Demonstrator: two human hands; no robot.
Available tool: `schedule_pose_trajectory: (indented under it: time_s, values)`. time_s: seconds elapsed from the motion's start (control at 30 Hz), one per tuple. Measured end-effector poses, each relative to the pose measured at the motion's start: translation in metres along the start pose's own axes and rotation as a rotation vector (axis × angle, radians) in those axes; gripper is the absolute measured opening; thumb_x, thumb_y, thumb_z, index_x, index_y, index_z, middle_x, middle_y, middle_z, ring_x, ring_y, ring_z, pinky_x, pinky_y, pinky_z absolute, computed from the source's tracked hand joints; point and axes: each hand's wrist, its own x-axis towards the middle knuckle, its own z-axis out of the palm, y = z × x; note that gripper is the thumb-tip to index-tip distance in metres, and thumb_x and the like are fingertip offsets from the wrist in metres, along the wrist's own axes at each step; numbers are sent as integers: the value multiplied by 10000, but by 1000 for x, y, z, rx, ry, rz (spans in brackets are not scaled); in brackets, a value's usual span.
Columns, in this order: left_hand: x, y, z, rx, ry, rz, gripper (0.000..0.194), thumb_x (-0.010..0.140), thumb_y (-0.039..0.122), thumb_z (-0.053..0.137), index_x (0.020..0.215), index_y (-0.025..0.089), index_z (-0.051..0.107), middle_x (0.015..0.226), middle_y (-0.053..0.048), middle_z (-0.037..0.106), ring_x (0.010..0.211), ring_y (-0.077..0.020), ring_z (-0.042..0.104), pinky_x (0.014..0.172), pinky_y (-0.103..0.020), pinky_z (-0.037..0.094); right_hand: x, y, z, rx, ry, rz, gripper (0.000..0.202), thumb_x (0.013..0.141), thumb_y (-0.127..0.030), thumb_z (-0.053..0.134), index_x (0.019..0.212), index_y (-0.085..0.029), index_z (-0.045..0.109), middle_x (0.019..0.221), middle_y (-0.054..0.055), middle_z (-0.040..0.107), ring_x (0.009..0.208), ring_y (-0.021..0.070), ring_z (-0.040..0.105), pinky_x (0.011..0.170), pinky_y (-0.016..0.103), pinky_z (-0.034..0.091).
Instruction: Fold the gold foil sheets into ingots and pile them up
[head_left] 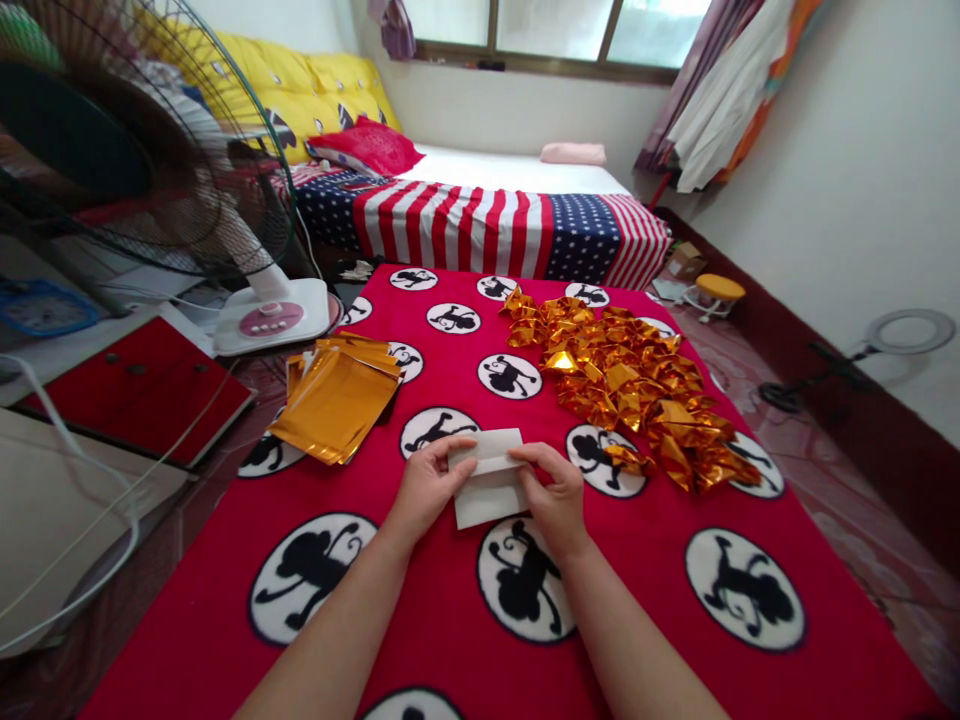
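A pale sheet of paper (491,498) with a raised fold across its middle lies over the red cloth (630,620), near the middle of the view. My left hand (435,480) pinches its left edge between thumb and fingers. On the other side, my right hand (553,492) grips the fold's right end the same way. To the left rests a stack of flat gold foil sheets (337,395). A large heap of folded, shiny gold foil pieces (622,375) spreads over the cloth at the right, with one small piece (628,460) nearest my right hand.
A standing fan (274,310) is at the left, beside a red drawer unit (142,385). Behind the cloth stands a bed (480,225) with a striped cover. A yellow stool (720,288) and a ring-shaped stand (909,332) are on the floor at the right.
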Motion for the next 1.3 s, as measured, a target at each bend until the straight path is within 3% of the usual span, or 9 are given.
schedule_pose_trajectory:
  time_s: [0.2,0.37,0.47,0.6,0.7,0.87,1.03,1.17,1.3]
  values:
    - [1,-7,1,-2,30,23,344,703,304,751,1008,155,698,1043,-95,720,893,-221,683,751,-294,541,-1,1,0,132,-45,247,178,854,-281,603,971,-197,709,895,44,728,780,180,661,691,276,507]
    - [-1,-4,0,277,65,243,215,754,212,699,968,188,707,1010,-70,679,888,-191,655,752,-291,537,-1,7,4,115,-20,313,129,819,-281,649,894,-193,707,826,36,716,712,174,643,650,278,493]
    - [-2,-1,0,523,108,386,205,756,131,679,944,207,710,1024,-66,634,905,-190,618,783,-320,536,2,9,2,-33,-74,215,86,833,-222,616,836,-202,700,807,31,690,731,176,627,677,291,484]
    - [-3,4,-2,784,185,527,147,736,128,717,847,224,731,1233,-80,555,1085,-253,527,955,-443,463,7,9,-6,-325,-146,3,134,806,-135,607,785,-212,715,904,58,640,891,211,589,809,353,468]
    - [-2,5,-6,876,97,559,71,781,167,697,788,224,739,1072,-71,618,1013,-245,543,904,-430,461,6,8,-16,-385,-203,-75,294,752,-25,535,849,-224,728,1015,73,607,983,223,558,873,385,455]
    - [3,3,-17,744,-195,501,257,847,70,542,872,215,753,893,-44,673,861,-173,606,811,-332,479,-2,2,-31,-329,-405,-120,531,602,36,519,1003,-259,706,1202,50,576,1133,241,515,983,425,415]
    - [2,20,-30,653,-374,399,512,664,-79,427,949,205,743,1011,-41,682,990,-168,614,909,-299,478,-2,-1,-33,-303,-442,-71,260,725,-137,688,944,-272,722,1177,49,614,1106,250,537,966,438,421]
    - [-3,37,-35,690,-437,341,472,648,34,612,1080,202,699,1143,-60,650,1093,-219,585,1017,-356,433,1,2,-24,-264,-351,-1,125,873,-219,602,832,-249,715,1032,51,663,992,216,577,899,395,449]
    - [-2,33,-27,671,-336,278,210,758,287,706,955,213,719,1058,-51,673,983,-198,618,875,-306,484,1,4,-16,-288,-261,54,125,873,-203,593,782,-226,675,974,49,654,939,206,585,865,366,455]
